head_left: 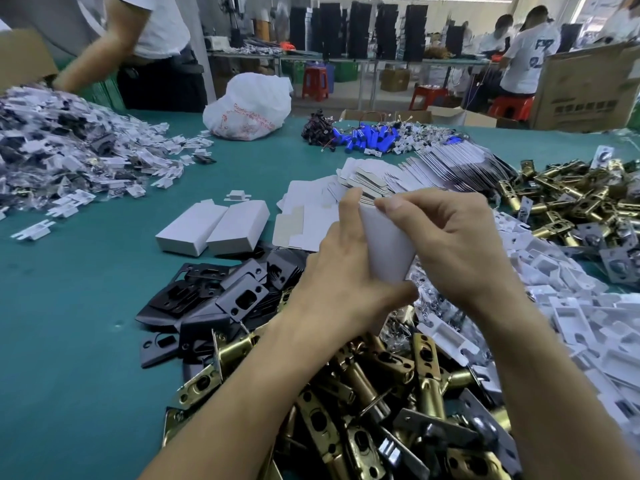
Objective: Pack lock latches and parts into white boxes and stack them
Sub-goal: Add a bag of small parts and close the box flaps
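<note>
I hold a white box (pixel 386 247) upright over the table with both hands. My left hand (pixel 343 271) grips its left side and bottom. My right hand (pixel 457 240) grips the right side, thumb pinching the top edge. Two closed white boxes (pixel 214 228) lie side by side on the green table (pixel 86 341). Flat unfolded white boxes (pixel 408 178) fan out behind my hands. Brass lock latches (pixel 388 403) are heaped below my arms, with more brass latches (pixel 575 199) at the right. Black strike plates (pixel 214 296) lie in a pile left of my left hand.
A large heap of bagged small parts (pixel 65 150) fills the far left. White plastic inserts (pixel 568 306) are piled at the right. Blue cylinders (pixel 367 136) and a white plastic bag (pixel 249 105) sit at the back. A person (pixel 145 53) stands at the far-left edge.
</note>
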`<state>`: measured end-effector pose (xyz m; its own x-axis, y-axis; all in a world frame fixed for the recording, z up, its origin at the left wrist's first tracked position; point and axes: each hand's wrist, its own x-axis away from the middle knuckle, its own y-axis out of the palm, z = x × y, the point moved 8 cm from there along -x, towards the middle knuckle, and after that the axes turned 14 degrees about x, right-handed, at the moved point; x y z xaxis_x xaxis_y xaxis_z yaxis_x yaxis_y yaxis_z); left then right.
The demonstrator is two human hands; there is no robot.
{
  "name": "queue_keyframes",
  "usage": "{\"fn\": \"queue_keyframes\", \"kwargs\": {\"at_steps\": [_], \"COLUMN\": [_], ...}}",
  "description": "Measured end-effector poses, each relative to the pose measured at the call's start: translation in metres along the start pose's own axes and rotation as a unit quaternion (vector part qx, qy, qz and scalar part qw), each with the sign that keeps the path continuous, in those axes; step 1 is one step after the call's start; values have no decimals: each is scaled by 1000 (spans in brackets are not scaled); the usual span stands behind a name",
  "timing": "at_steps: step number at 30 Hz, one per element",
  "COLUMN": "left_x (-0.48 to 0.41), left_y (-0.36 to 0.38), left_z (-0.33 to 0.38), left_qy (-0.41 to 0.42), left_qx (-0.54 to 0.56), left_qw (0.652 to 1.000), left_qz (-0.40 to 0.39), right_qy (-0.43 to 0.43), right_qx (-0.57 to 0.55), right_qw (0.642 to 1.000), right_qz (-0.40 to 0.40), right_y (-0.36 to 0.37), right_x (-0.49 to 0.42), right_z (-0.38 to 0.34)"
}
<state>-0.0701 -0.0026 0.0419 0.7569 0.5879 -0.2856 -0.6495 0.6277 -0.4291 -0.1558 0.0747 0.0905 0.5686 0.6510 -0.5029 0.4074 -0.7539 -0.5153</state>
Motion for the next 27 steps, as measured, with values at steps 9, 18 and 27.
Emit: {"fn": "queue_keyframes", "kwargs": {"at_steps": [9, 18, 27], "left_x": [-7, -7, -3], "left_y": [-10, -8, -10], "left_z": [-8, -10, -4], "left_qy": [-18, -17, 16], "left_qx": [38, 48, 51], "left_qw": [998, 998, 998], "left_qz": [36, 23, 43], "right_qy": [-6, -14, 8], "right_qx": [-26, -62, -68], "right_qw": [999, 998, 997], "right_qz": [-29, -28, -37], "right_y": [11, 6, 10], "right_x": [5, 3, 3], "right_z": [10, 15, 13]}}
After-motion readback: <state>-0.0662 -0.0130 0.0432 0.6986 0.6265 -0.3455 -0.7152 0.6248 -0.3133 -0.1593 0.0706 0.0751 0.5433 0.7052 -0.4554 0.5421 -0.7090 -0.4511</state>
